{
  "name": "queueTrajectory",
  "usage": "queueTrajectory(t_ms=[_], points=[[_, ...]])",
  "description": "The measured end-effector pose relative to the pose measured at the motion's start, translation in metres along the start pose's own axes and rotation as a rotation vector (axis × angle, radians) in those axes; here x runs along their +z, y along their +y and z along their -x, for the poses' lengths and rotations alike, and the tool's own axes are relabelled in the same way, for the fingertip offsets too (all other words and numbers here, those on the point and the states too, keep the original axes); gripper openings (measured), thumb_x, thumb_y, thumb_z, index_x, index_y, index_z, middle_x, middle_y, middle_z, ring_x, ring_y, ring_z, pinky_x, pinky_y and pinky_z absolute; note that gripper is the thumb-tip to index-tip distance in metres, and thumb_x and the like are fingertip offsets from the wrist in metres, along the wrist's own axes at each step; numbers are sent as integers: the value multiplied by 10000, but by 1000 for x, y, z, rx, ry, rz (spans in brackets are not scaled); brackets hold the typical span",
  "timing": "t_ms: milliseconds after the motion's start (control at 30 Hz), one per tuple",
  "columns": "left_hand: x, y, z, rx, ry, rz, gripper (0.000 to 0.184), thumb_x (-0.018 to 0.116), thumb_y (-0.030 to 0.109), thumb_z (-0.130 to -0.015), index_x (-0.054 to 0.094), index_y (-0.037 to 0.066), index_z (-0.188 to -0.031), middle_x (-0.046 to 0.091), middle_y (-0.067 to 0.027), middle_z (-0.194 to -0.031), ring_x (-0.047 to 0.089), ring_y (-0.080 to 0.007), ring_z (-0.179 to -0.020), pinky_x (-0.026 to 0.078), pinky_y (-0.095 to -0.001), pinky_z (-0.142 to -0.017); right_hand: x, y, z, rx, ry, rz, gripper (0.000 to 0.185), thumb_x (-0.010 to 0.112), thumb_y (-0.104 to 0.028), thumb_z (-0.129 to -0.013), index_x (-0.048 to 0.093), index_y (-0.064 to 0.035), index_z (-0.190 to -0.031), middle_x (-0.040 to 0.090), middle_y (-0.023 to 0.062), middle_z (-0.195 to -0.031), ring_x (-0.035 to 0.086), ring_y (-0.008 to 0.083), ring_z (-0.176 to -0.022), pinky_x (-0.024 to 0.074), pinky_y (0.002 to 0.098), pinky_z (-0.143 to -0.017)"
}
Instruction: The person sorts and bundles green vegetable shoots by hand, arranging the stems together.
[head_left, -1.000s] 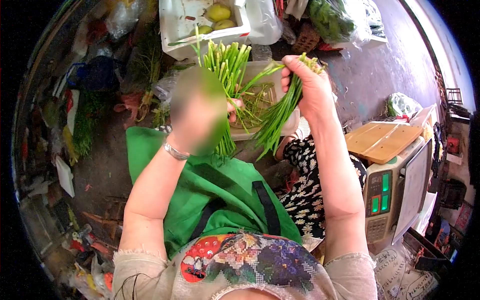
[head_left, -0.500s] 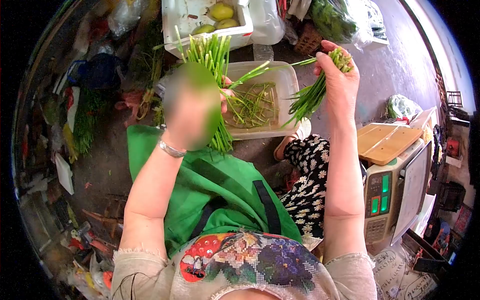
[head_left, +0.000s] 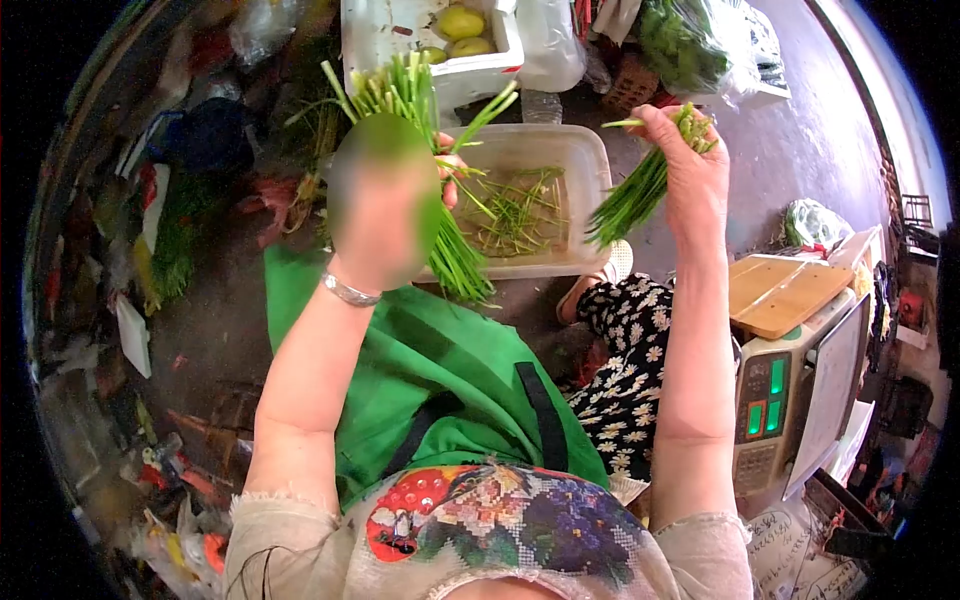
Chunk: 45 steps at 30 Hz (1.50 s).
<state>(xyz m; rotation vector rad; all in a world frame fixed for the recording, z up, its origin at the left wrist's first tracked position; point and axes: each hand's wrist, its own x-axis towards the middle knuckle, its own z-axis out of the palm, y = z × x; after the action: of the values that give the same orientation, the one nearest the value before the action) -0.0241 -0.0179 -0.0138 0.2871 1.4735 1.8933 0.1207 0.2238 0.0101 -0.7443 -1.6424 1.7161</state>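
My left hand is closed round a thick bunch of long green stems; a blur covers most of this hand, but its fingertips show at the bunch's right side. Pale cut ends fan out above it and the darker ends hang below. A smaller bunch of slim green stems is gripped in my right hand, tilted down to the left. One pale stem end sticks out leftward from between that thumb and fingers. Below and between the hands sits a translucent plastic tub with loose stem pieces in it.
A white foam box with yellow-green fruit stands beyond the tub. Bagged leafy greens lie at the upper right. A scale with a wooden board is at my right. A green apron covers my lap.
The long stem stretching from the left bunch to my right hand no longer spans the gap; only a short end shows there. My right hand has shifted slightly down and right.
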Motion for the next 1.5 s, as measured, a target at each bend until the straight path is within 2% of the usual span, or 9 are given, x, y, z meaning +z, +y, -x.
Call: queueTrajectory(t_ms=[67, 267, 333, 600, 767, 867, 1000, 1133, 1500], points=[[9, 1, 0, -50, -22, 44, 270, 655, 4, -788, 582, 25, -1048, 635, -91, -888, 609, -165, -714, 516, -267, -583, 9, -1, 6, 100, -34, 0, 126, 735, -140, -806, 641, -61, -835, 649, -9, -773, 553, 64, -684, 433, 222, -650], [20, 4, 7, -192, -114, 112, 289, 656, 7, -791, 574, 31, -1066, 629, -99, -887, 606, -164, -722, 513, -260, -584, 24, 14, 14, 114, -166, 78, 112, 702, -127, -825, 618, -53, -817, 603, -23, -720, 519, 58, -642, 417, 211, -599], [22, 1, 8, -175, -92, 138, 291, 656, 7, -790, 573, 32, -1068, 628, -98, -891, 603, -160, -706, 514, -260, -583, 31, 15, 18, 257, -220, -121, 116, 698, -121, -824, 612, -44, -833, 586, -16, -696, 527, 79, -607, 429, 227, -579], [26, 1, 10, -196, -100, 86, 281, 666, 13, -787, 589, 33, -1057, 626, -84, -897, 605, -147, -726, 520, -260, -588, 48, 28, 31, 424, -254, -488, 155, 701, -111, -803, 598, -32, -888, 561, 3, -664, 505, 105, -561, 400, 244, -541], [26, 1, 10, -213, -95, 53, 270, 666, 15, -787, 593, 35, -1046, 628, -69, -899, 605, -142, -731, 521, -261, -590, 42, 25, 24, 398, -168, -507, 103, 661, -113, -838, 593, -51, -883, 553, 6, -658, 508, 117, -558, 402, 249, -526], [21, 0, 7, -184, -72, 60, 250, 659, 23, -794, 594, 39, -1035, 629, -57, -900, 607, -139, -750, 524, -265, -597, 25, 24, 11, 348, -105, -554, 102, 651, -119, -861, 575, -65, -903, 535, 8, -726, 497, 112, -608, 423, 250, -560], [15, -3, 4, -171, -43, 22, 235, 649, 31, -801, 594, 41, -1030, 628, -50, -919, 609, -141, -764, 519, -271, -604, 14, 15, 4, 304, -91, -588, 82, 641, -122, -855, 593, -63, -885, 608, 41, -775, 577, 137, -666, 471, 269, -585], [14, -1, 4, -174, 3, -14, 227, 643, 27, -805, 595, 38, -1027, 628, -52, -925, 610, -142, -775, 519, -280, -614, 4, 8, -2, 229, -58, -593, 102, 592, -100, -881, 584, -39, -963, 665, 159, -921, 654, 256, -822, 503, 294, -603], [4, -3, 1, -219, 109, -127, 217, 572, 2, -811, 598, 42, -1023, 641, -70, -990, 622, -176, -860, 511, -316, -669, -8, -3, -4, 224, 3, -503, 108, 593, -92, -879, 582, -17, -956, 667, 160, -898, 664, 256, -782, 552, 332, -640]])
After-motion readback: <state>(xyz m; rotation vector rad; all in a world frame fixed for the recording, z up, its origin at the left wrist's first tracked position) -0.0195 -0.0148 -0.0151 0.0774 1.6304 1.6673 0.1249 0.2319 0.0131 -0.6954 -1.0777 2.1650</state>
